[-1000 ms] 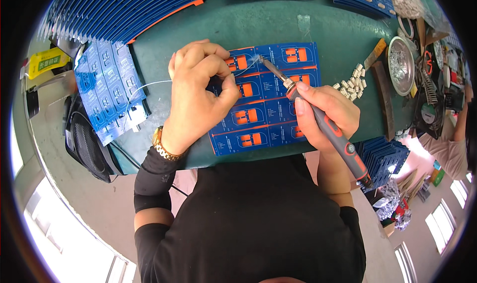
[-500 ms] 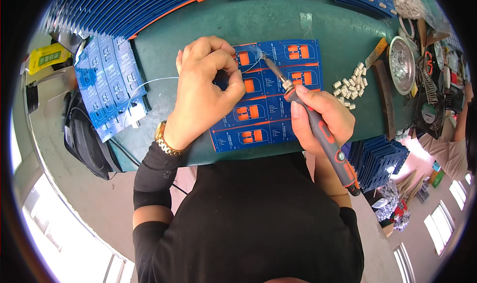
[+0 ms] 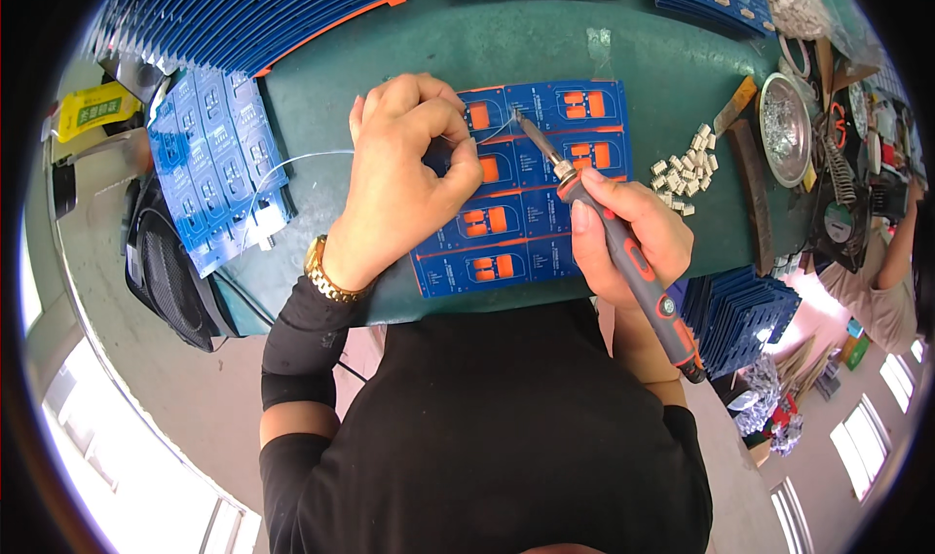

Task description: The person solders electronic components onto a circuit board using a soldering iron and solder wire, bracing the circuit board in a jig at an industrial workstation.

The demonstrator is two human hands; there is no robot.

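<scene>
A blue circuit board panel lies in front of me, divided into several sections with orange showing through the cutouts. My left hand is over its left side, thumb and forefinger pinched on thin solder wire. The wire's free end curves from the fingertips toward the upper middle of the panel. In my right hand is a grey and red soldering iron, gripped like a pen. Its tip points up and left and meets the panel near the wire end; exact contact is too small to tell.
White connectors lie heaped right of the panel, near a metal dish and a dark bar. Blue boards stand in a row at far left; more boards lie below. Another person's arm shows at far right.
Both hands keep nearly the same pose. The iron's tip has shifted very slightly toward me, still beside the wire end.
</scene>
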